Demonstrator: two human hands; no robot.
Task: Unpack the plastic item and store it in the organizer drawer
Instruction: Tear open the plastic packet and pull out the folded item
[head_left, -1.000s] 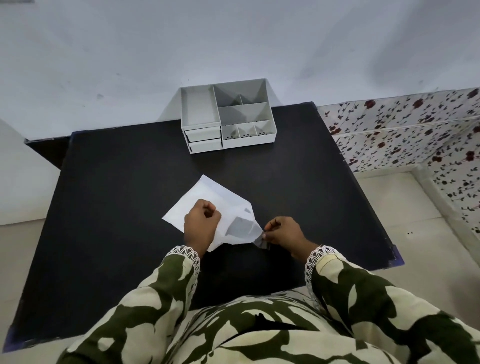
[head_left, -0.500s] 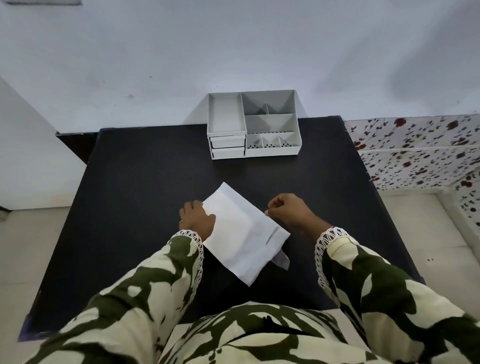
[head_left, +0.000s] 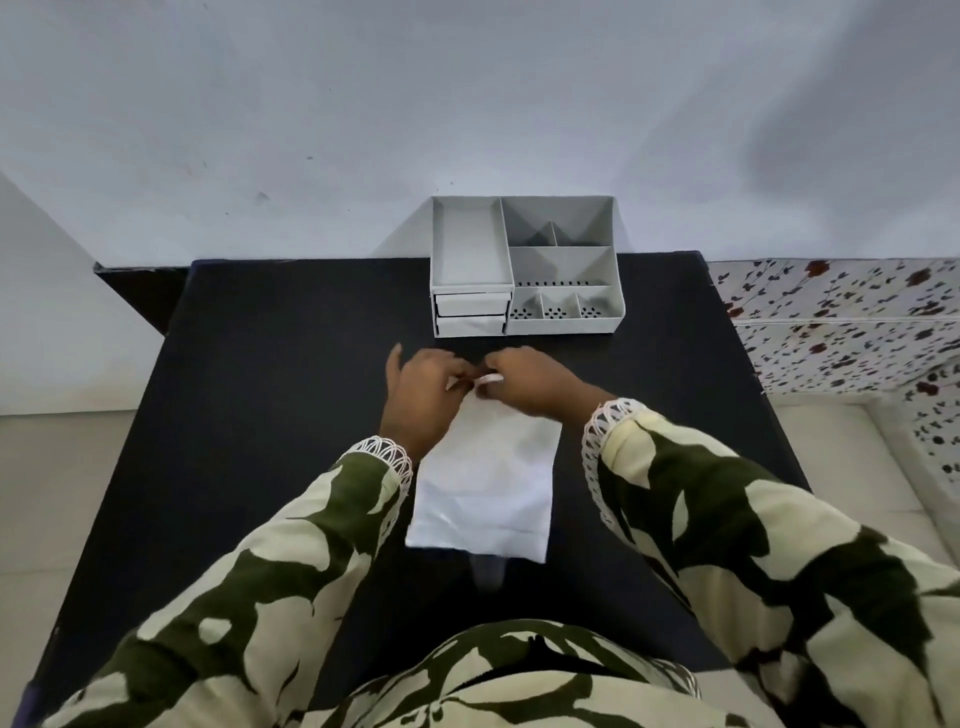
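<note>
Btwn both hands (head_left: 475, 387): flat white packet (head_left: 483, 488)

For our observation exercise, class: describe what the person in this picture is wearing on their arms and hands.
Both arms wear long loose sleeves in a bold camouflage-like print of dark olive green and cream blotches. Each cuff, left and right, ends in a band of white openwork lace trim at the wrist. The left hand and right hand are bare, with no gloves; no rings or watch can be seen.
</note>
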